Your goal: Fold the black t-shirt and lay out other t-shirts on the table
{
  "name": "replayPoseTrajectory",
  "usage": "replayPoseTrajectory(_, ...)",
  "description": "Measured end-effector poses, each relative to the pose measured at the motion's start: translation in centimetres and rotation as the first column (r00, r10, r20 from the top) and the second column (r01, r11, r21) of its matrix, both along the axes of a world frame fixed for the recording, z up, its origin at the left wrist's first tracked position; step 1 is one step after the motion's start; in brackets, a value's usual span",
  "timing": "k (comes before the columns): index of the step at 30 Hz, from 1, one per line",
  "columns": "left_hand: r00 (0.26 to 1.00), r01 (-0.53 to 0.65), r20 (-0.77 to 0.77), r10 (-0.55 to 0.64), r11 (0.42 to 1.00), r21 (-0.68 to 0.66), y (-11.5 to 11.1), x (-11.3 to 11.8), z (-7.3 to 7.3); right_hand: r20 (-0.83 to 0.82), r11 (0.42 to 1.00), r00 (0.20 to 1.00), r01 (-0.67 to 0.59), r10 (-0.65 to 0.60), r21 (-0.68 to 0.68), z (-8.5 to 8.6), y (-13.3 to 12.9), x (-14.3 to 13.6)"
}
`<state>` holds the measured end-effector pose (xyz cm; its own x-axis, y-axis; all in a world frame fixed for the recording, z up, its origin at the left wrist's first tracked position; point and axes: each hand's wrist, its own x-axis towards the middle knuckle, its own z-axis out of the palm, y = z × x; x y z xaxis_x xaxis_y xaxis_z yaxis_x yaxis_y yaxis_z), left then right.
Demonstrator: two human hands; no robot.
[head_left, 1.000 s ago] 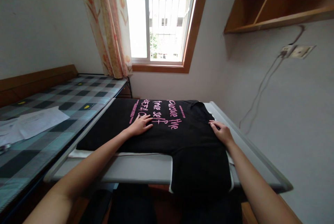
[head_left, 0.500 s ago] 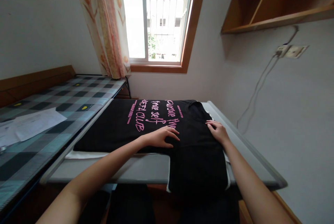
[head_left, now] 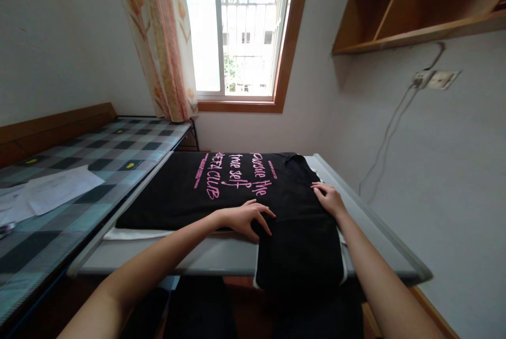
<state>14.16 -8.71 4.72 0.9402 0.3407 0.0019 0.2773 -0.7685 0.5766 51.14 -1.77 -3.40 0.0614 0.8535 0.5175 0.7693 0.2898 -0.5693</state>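
Observation:
A black T-shirt with pink lettering lies spread flat, its collar to the right and a sleeve hanging toward me over the table's near edge. White material peeks out from under its hem and sleeve. My left hand rests on the shirt near the sleeve's inner corner, fingers spread and curved, gripping nothing. At the shoulder beside the collar, my right hand touches the cloth with its fingers stretched out and thumb apart. The shirt lies on a grey table.
Left of the table stands a bed with a checkered cover, with papers on it. A window and curtain are ahead. A wooden shelf and a socket with a cable are on the right wall.
My left hand has moved slightly toward me across the shirt, toward the sleeve's inner corner, uncovering more of the lettering. My right hand stays at the shoulder.

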Motion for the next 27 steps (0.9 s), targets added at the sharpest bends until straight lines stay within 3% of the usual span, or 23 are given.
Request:
replayPoseTrajectory(5, 0.993, 0.015, 0.117, -0.024, 0.997, 0.078, -0.8, 0.4, -0.2, -0.003, 1.0, 1.0, 0.003, -0.003, 0.005, 0.1, -0.1, -0.1)
replayPoseTrajectory(10, 0.99, 0.088, 0.1, -0.101, 0.987, 0.133, -1.9, 1.3, -0.3, -0.005, 1.0, 1.0, 0.008, -0.008, -0.001, 0.2, -0.2, -0.2)
replayPoseTrajectory(13, 0.978, 0.041, 0.202, -0.042, 0.999, 0.011, -1.9, 1.9, -0.7, -0.008, 1.0, 1.0, 0.002, -0.002, -0.008, 0.3, -0.3, -0.3)
replayPoseTrajectory(15, 0.954, -0.039, 0.283, 0.094, 0.98, -0.196, -1.4, 2.4, -1.2, -0.012, 1.0, 1.0, 0.002, -0.002, -0.012, 0.5, -0.4, -0.4)
replayPoseTrajectory(17, 0.894, -0.205, 0.283, 0.348, 0.878, -0.434, -0.6, 2.8, -1.8, -0.024, 1.0, 1.0, 0.006, -0.007, -0.011, 0.5, -0.5, -0.5)
replayPoseTrajectory(20, 0.644, -0.485, 0.18, 0.743, 0.579, -0.656, 0.8, 3.2, -2.3, -0.041, 1.0, 0.999, 0.008, -0.008, -0.002, 0.6, -0.4, -0.5)
replayPoseTrajectory(22, 0.52, -0.561, 0.111, 0.847, 0.436, -0.704, 1.7, 3.0, -2.3, -0.047, 1.0, 0.999, 0.008, -0.008, 0.0, 0.5, -0.2, -0.5)
replayPoseTrajectory(23, 0.513, -0.575, 0.084, 0.854, 0.415, -0.705, 2.1, 2.8, -2.2, -0.047, 1.0, 0.999, 0.009, -0.009, -0.002, 0.5, -0.2, -0.5)
replayPoseTrajectory(25, 0.564, -0.584, 0.083, 0.821, 0.468, -0.663, 2.6, 2.4, -1.9, -0.048, 1.0, 0.999, 0.008, -0.008, -0.005, 0.5, -0.1, -0.5)
replayPoseTrajectory(27, 0.626, -0.572, 0.187, 0.757, 0.608, -0.551, 3.0, 2.1, -1.8, -0.053, 1.0, 0.999, 0.004, -0.005, -0.011, 0.7, -0.3, -0.6)
